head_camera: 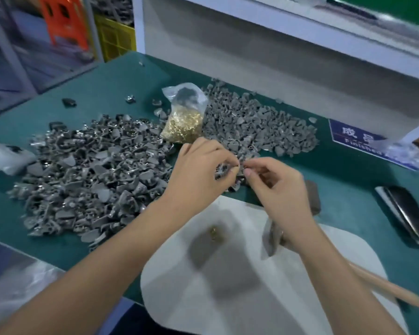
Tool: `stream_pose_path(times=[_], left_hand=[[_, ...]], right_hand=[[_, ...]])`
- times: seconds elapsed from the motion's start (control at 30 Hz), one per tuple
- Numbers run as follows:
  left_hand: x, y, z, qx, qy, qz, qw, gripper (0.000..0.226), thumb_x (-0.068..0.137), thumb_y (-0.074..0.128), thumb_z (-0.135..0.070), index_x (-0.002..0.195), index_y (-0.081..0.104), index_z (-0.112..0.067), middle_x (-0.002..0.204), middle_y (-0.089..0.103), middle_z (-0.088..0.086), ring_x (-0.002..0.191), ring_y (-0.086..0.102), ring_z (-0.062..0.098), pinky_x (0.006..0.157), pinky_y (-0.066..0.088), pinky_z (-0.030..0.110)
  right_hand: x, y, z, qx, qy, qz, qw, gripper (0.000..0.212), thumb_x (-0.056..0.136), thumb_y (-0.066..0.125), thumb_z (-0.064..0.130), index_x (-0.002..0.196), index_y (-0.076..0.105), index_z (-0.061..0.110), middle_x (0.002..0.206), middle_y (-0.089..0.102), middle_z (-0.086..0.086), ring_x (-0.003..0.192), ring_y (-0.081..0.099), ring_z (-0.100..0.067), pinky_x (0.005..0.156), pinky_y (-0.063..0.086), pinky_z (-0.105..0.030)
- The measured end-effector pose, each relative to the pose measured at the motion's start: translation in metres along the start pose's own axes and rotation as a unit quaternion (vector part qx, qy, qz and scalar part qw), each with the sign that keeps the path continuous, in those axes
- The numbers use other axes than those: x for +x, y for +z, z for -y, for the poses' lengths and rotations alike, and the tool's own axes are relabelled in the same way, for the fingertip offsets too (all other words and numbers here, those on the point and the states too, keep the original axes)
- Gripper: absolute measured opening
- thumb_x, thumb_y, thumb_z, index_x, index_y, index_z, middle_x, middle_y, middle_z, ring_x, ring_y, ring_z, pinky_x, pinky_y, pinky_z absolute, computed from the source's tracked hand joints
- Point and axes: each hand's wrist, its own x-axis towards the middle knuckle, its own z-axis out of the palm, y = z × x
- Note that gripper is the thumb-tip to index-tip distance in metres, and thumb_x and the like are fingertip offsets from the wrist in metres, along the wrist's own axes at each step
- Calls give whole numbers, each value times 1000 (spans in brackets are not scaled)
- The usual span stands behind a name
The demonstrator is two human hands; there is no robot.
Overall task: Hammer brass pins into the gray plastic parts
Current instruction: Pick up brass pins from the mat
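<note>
A: Gray plastic part [224, 170] pinched in left hand [198, 170], just above white pad [228, 274]?
B: Yep. Right hand [276, 187] fingertips nipped at it, prob on a pin; too blurry to tell.
A: Seat pin straight b4 hammer [273, 235], lying on pad. Bag of brass pins [183, 125] beyond pad.

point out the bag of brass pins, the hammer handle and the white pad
clear plastic bag of brass pins [183, 128], head view, on the pins
wooden hammer handle [387, 290], head view, mid-shaft
white work pad [240, 281], head view, bare centre
</note>
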Motion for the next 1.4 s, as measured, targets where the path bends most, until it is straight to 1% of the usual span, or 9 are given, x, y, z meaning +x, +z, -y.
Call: stream_pose_path(times=[0.23, 0.37, 0.5, 0.63, 0.8, 0.97, 1.07, 1.27, 1.4], left_hand=[[-47, -61, 70, 78, -109, -27, 991, 9, 88, 73, -31, 97, 75, -31, 101, 65, -13, 105, 54, 15, 90, 31, 32], [-68, -95, 94, 114, -166, -61, 978, 13, 88, 69, -36, 97, 75, -29, 100, 65, -14, 106, 53, 14, 90, 32, 31], [-83, -116, 109, 134, -210, -56, 967, 16, 90, 68, -39, 101, 74, -29, 101, 63, -14, 108, 51, 15, 89, 30, 31], [-91, -123, 116, 129, -233, -53, 962, 18, 92, 70, -37, 106, 74, -27, 104, 63, -11, 112, 50, 15, 90, 26, 28], [-92, -125, 118, 123, -229, -60, 964, 18, 93, 69, -39, 107, 73, -30, 105, 63, -13, 112, 51, 14, 95, 33, 34], [-82, -122, 116, 115, -216, -78, 966, 17, 94, 68, -41, 106, 72, -31, 104, 62, -15, 110, 50, 13, 91, 31, 30], [-72, -110, 110, 106, -197, -63, 973, 15, 94, 69, -40, 105, 73, -31, 102, 63, -14, 109, 50, 13, 93, 34, 33], [-59, -80, 89, 69, -157, -41, 984, 12, 92, 72, -34, 102, 75, -28, 98, 63, -14, 104, 53, 14, 97, 43, 46], [-50, -57, 75, 28, -123, 18, 992, 13, 93, 70, -32, 102, 76, -24, 98, 66, -9, 101, 58, 18, 94, 46, 50]], right_hand=[[28, 97, 34, 22, -59, 124, 990, 15, 95, 71, 18, 102, 76, 30, 90, 73, 20, 87, 70, -3, 76, 52, -15], [42, 142, 60, 9, -108, 166, 980, 12, 95, 70, 22, 102, 77, 30, 95, 71, 22, 95, 66, 2, 83, 50, -14], [50, 173, 77, -10, -127, 203, 971, 12, 94, 70, 25, 102, 77, 30, 98, 69, 20, 97, 63, 0, 89, 52, -26], [53, 186, 82, -26, -126, 222, 966, 12, 94, 71, 29, 102, 77, 34, 100, 69, 20, 98, 63, 0, 88, 56, -37], [56, 190, 81, -28, -127, 226, 965, 12, 94, 71, 29, 103, 77, 34, 100, 69, 21, 99, 64, -1, 89, 56, -38], [55, 172, 72, -13, -126, 203, 971, 15, 93, 72, 23, 102, 79, 33, 99, 70, 23, 99, 63, 3, 89, 52, -23], [53, 154, 61, -16, -105, 192, 976, 14, 93, 72, 23, 101, 79, 33, 97, 71, 24, 96, 65, 3, 84, 52, -18], [47, 114, 37, -22, -70, 164, 984, 13, 94, 72, 20, 98, 79, 30, 93, 72, 23, 91, 66, 0, 80, 54, -22], [32, 80, 12, -48, -39, 143, 988, 13, 94, 71, 21, 101, 79, 28, 95, 73, 17, 89, 67, -5, 80, 56, -31]])
